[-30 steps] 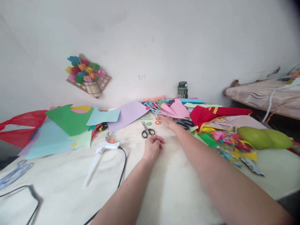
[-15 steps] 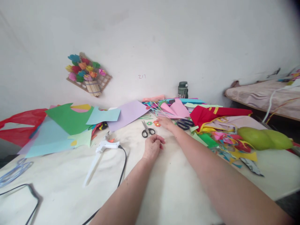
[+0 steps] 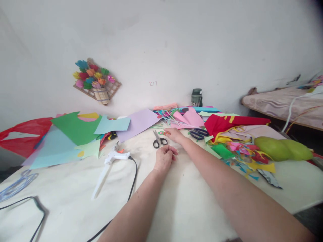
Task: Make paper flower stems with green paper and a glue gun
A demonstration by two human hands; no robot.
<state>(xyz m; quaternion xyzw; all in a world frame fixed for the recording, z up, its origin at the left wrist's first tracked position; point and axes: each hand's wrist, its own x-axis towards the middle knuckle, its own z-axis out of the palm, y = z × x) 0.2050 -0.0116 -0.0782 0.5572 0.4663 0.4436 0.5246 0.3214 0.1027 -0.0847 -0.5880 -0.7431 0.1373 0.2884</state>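
My right hand (image 3: 174, 135) reaches to the far middle of the table, its fingers closed at a small orange paper flower (image 3: 167, 133) that they partly cover. A green paper flower (image 3: 160, 133) lies just left of these fingertips. Nearer to me, my left hand (image 3: 165, 157) rests on the table with loosely curled fingers, a little apart, and nothing visible in them. Black-handled scissors (image 3: 159, 141) lie with slightly parted blades just beyond the left hand. To the left is a white glue gun (image 3: 114, 156) with a long glue stick in its back.
Coloured paper sheets (image 3: 75, 129) spread along the back left. Dark-handled scissors (image 3: 199, 133), a red cloth (image 3: 219, 124), paper scraps (image 3: 247, 158) and green fruit (image 3: 282, 149) occupy the right. The glue gun's black cord (image 3: 134, 181) runs beneath my left forearm. A bottle (image 3: 196, 97) stands behind.
My right hand has moved slightly left and nearer, so its fingers now partly cover the orange flower. My left hand has stayed in place. The view has shifted slightly.
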